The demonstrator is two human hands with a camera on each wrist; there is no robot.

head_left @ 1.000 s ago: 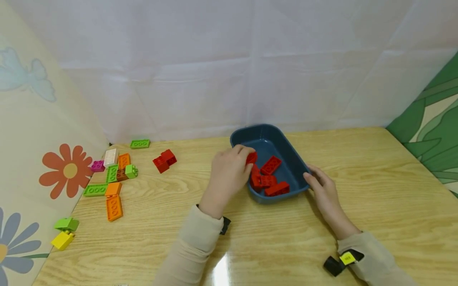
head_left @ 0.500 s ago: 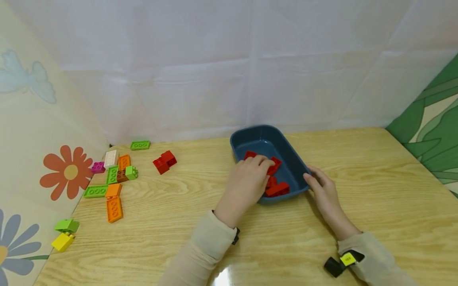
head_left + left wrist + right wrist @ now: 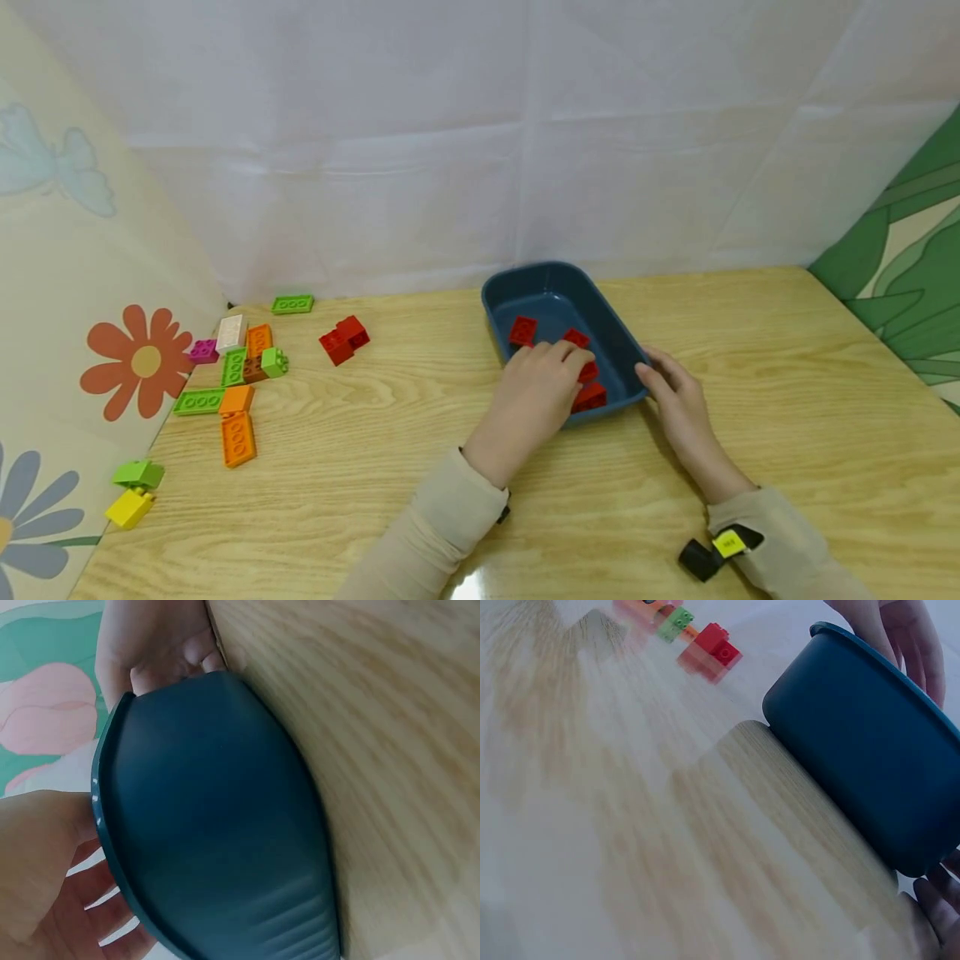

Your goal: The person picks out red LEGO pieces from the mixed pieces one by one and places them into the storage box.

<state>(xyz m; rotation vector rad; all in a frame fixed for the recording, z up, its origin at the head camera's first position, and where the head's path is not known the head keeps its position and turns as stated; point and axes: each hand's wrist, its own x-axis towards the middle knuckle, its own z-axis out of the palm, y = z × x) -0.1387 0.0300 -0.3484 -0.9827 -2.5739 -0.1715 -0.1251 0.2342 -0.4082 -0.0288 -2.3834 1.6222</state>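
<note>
A dark blue plastic tub (image 3: 615, 346) stands on the table with several red toy bricks (image 3: 522, 331) inside. My left hand (image 3: 536, 387) reaches over its near left rim, fingers pointing down among the bricks. A red brick shows right beside those fingertips; whether they pinch one is hidden. In the left wrist view, the left thumb and fingers (image 3: 94, 904) pass over the rim. My right hand (image 3: 678, 408) grips the tub's near right corner, thumb on the rim and the other fingers around the outside. Right fingertips (image 3: 937, 896) show at the tub's bottom corner in the right wrist view.
Two red bricks (image 3: 345, 339) lie on the table left of the tub. Farther left are several green, orange (image 3: 238, 439), white, brown and magenta bricks, with a yellow brick (image 3: 130, 508) near the left edge. A white cloth (image 3: 420, 150) hangs behind.
My left hand has let a red brick go inside the tub and moved right and nearer over the other bricks. The right hand and the tub have stayed put.
</note>
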